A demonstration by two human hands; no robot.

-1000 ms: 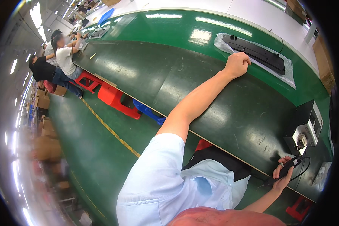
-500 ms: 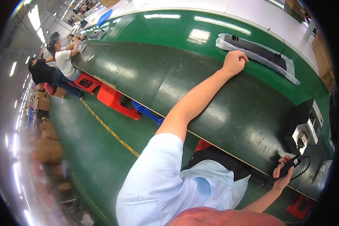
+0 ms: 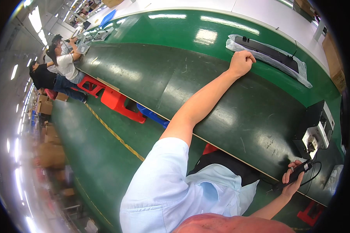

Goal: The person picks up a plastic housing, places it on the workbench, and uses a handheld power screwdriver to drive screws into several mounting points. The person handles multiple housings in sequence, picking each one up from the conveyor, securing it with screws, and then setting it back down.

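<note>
My left hand [image 3: 242, 63] rests as a loose fist at the far edge of the dark worktable [image 3: 206, 85], with nothing showing out of it. Just beyond it, a long black bar-shaped unit [image 3: 270, 52] lies in a clear plastic bag [image 3: 237, 46] on the green conveyor belt [image 3: 175, 29]. At the lower right, my right hand [image 3: 293, 179] is wrapped around a black electric screwdriver [image 3: 299, 169] with a cable. The tool's end is close to the black and silver box-shaped machine [image 3: 315, 130] on the table.
A clear plastic bag [image 3: 333, 179] lies right of the machine. Red stools [image 3: 116, 105] and a blue stool [image 3: 151, 115] stand along the table's near side. Co-workers [image 3: 66, 64] are at the far left. A cardboard box [image 3: 333, 62] stands at the far right.
The bagged black unit has shifted slightly right with the belt. Both my hands stay almost in place. At the far left, a co-worker's arms have moved.
</note>
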